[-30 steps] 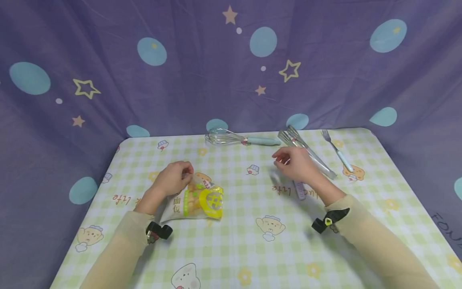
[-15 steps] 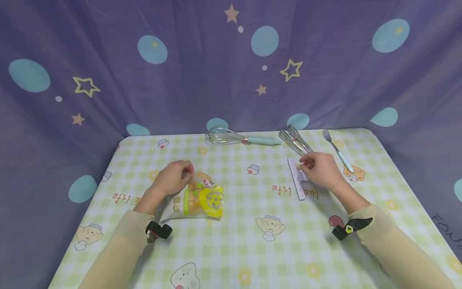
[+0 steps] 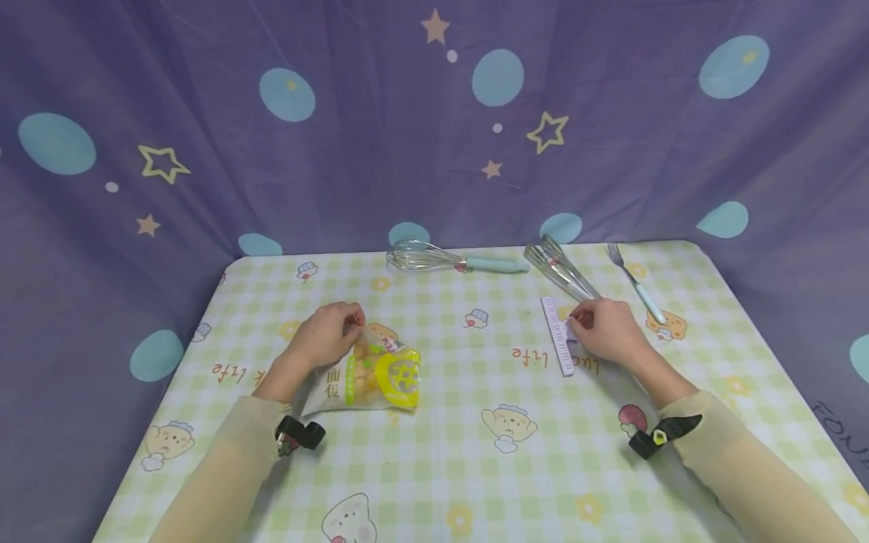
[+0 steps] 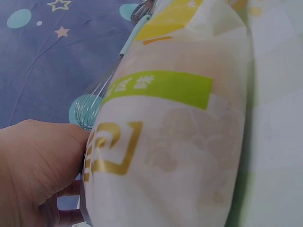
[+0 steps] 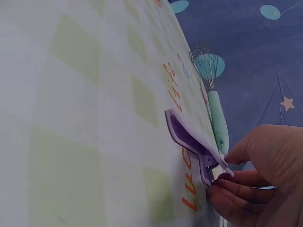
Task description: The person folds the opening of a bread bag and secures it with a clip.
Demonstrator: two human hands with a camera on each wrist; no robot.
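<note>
In the head view my left hand (image 3: 327,335) pinches the upper left edge of a bread bag (image 3: 363,381), a clear packet with yellow and green print. The left wrist view shows the packet (image 4: 175,142) large beside the hand (image 4: 38,165); the fingertips are mostly hidden behind it. My right hand (image 3: 609,332) holds a purple bag clip (image 3: 558,339) by its handle between thumb and fingers. Seen from the right wrist, the clip (image 5: 189,137) has a wide jaw and a spring hinge next to the hand (image 5: 265,175).
A whisk (image 3: 434,259) with a mint handle lies at the back edge. Metal tongs (image 3: 560,271) lie just behind my right hand, their near end partly covered by it. Farther right is a fork (image 3: 634,283). A purple curtain (image 3: 380,136) hangs behind the checked tablecloth (image 3: 434,467).
My right hand has moved right and slightly down from above the tongs to the clip's handle, and now grips it. The left hand and the bread bag look unchanged.
</note>
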